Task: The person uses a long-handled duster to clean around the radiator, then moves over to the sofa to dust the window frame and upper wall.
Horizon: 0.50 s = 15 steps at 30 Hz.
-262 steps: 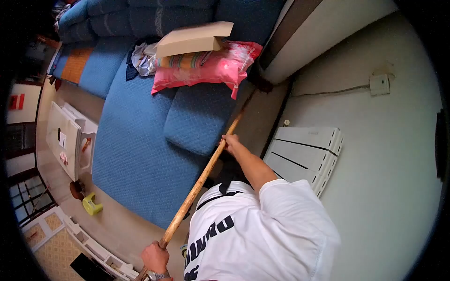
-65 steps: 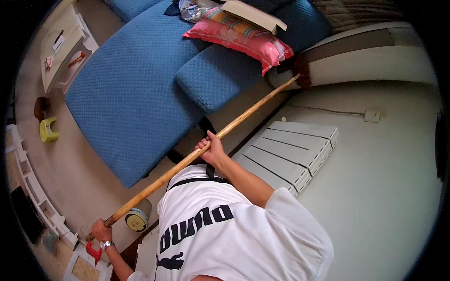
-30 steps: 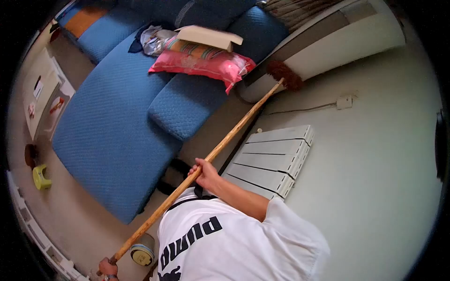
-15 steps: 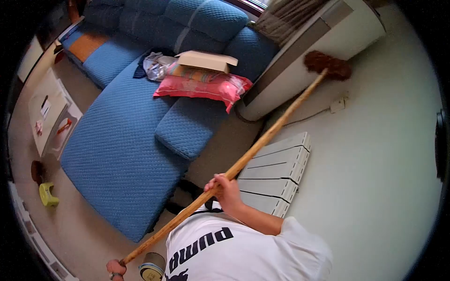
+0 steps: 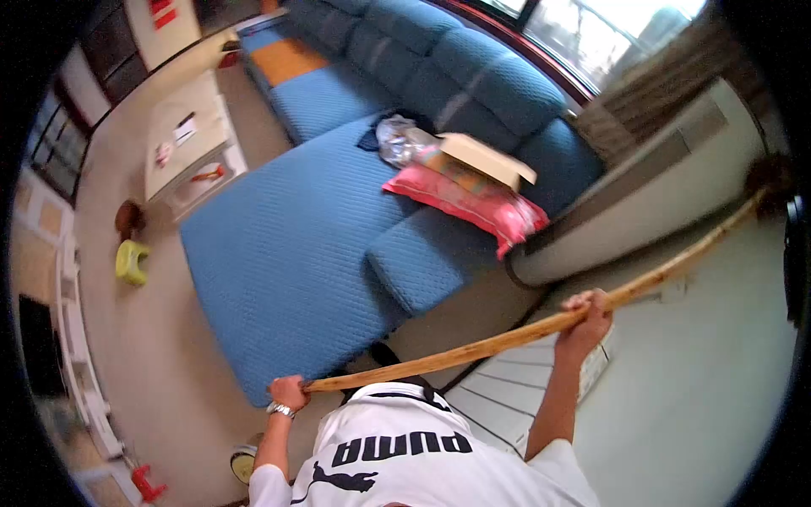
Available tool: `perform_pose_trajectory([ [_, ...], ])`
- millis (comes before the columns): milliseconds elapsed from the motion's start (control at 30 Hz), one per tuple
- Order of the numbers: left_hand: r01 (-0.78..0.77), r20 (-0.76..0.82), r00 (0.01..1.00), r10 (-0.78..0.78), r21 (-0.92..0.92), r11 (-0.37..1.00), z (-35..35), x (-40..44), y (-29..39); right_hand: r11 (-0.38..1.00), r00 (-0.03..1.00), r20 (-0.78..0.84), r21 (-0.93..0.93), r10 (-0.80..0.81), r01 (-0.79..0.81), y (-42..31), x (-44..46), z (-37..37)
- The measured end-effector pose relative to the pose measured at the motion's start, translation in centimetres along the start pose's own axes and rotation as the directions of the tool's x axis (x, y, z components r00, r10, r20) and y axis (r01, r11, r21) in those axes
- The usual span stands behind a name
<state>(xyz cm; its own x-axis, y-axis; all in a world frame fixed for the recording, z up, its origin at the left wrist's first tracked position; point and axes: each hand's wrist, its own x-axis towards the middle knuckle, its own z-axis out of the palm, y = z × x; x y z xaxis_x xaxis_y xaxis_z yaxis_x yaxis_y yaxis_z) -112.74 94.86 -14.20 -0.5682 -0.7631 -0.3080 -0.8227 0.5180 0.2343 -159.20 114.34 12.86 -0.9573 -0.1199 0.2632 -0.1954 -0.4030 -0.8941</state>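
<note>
Right now, judging by the raised pole (image 5: 456, 357), the person is carrying or swinging the mop end (image 5: 767, 179) up high. Taking twelve as straight ahead of the person, that dark, shaggy end sits between two and three o'clock, past the tall unit (image 5: 667, 194); whether it touches anything, you can't tell from over here. The left hand (image 5: 289, 391) is closed round the butt at seven; the right hand (image 5: 585, 319) grips farther along, toward four. To my mind, any further shift of such a long shaft calls for a firm hold at the butt and guidance from the right, with room kept from the unit and the wall (image 5: 718, 363).

As for containers, an open box (image 5: 486, 160) lies at one, on top of a pink pillow (image 5: 473, 205); its inside is out of sight. Just beside it is a silvery bag (image 5: 397, 139), contents unclear. Down at seven stands a tub (image 5: 243, 465) with a yellowish top, lid or filling, hard to say. At ten, the low table (image 5: 203, 118) has something red (image 5: 207, 175) in its lower shelf.
</note>
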Motion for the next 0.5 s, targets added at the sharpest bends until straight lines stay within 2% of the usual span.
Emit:
perform_pose_trajectory([
  [67, 0.026, -0.033, 0.999, -0.026, -0.029, 0.999, -0.8, 0.2, 0.5, 0.999, 0.999, -0.013, -0.016, 0.029, -0.029, 0.4, 1.1, 0.2],
  [133, 0.06, 0.097, 0.994, -0.055, -0.051, 0.997, -2.3, 0.1, 0.9, 0.997, 0.997, -0.042, -0.037, 0.06, -0.062, 0.7, 1.0, 1.4],
  [167, 0.09, 0.089, 0.992, -0.085, -0.056, 0.994, -2.4, -0.3, 0.6, 0.997, 0.997, -0.016, -0.026, 0.075, -0.076, 1.2, 0.7, 1.3],
  [233, 0.121, 0.18, 0.977, -0.113, -0.036, 0.992, -2.2, -0.9, -1.3, 0.995, 0.995, 0.021, 0.019, 0.102, -0.103, 3.0, -0.1, 0.5],
  [300, 0.135, 0.182, 0.975, -0.129, -0.023, 0.991, -1.0, -1.7, -3.9, 0.992, 0.991, 0.067, 0.047, 0.116, -0.119, 4.8, -1.6, 0.0],
  [433, 0.177, 0.236, 0.954, -0.187, 0.062, 0.982, -1.3, -3.6, -7.4, 0.956, 0.956, -0.006, 0.014, 0.294, -0.294, 6.8, -4.9, 0.0],
  [467, 0.187, 0.212, 0.956, -0.201, 0.084, 0.979, -3.2, -3.9, -7.6, 0.9, 0.904, -0.03, 0.12, 0.426, -0.42, 6.8, -5.1, -0.2],
  [500, 0.198, 0.187, 0.958, -0.215, 0.108, 0.974, -4.5, -4.2, -8.0, 0.808, 0.833, 0.028, 0.228, 0.553, -0.544, 6.7, -4.6, -0.9],
])
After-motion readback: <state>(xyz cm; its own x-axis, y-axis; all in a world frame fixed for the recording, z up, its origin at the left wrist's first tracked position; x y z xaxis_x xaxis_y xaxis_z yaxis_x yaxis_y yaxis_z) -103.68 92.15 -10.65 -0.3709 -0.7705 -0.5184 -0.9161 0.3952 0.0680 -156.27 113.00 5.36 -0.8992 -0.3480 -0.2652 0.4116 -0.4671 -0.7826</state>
